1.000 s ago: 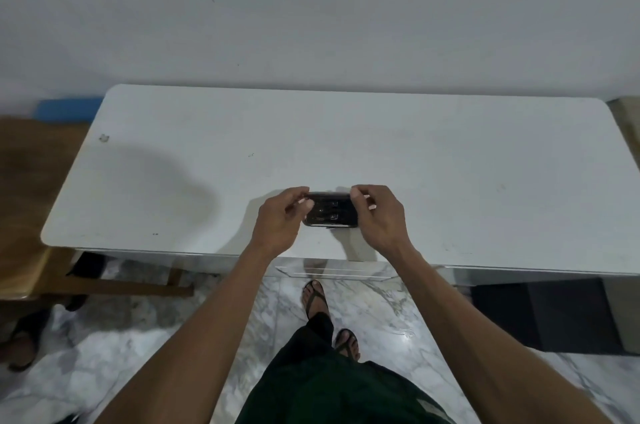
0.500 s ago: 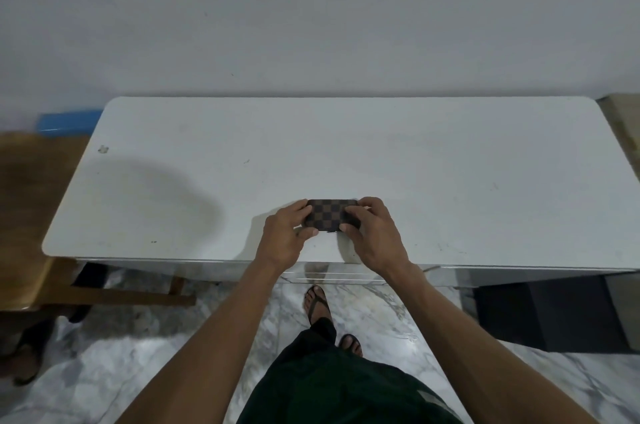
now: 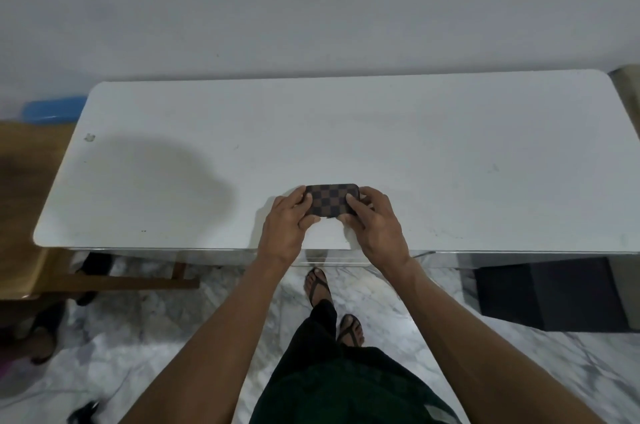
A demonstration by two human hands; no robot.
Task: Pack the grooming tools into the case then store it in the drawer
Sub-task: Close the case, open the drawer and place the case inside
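A small brown checkered case [image 3: 330,199] lies closed near the front edge of the white table [image 3: 450,153]. My left hand [image 3: 285,222] holds its left end, thumb under the front edge. My right hand [image 3: 375,219] grips its right end, fingers pressing on the lid. The grooming tools are hidden inside. The drawer front [image 3: 329,259] with a clear handle shows just below the table edge, between my wrists, and it looks closed.
A wooden chair [image 3: 31,202] stands at the left, with a blue object [image 3: 52,110] behind it. A dark box [image 3: 550,292] sits under the table at the right. My sandalled feet [image 3: 332,302] stand on the marble floor. A wall rises behind the table.
One second ago the case was open, showing the tools inside. It has since been closed, and both hands now press on the checkered lid.
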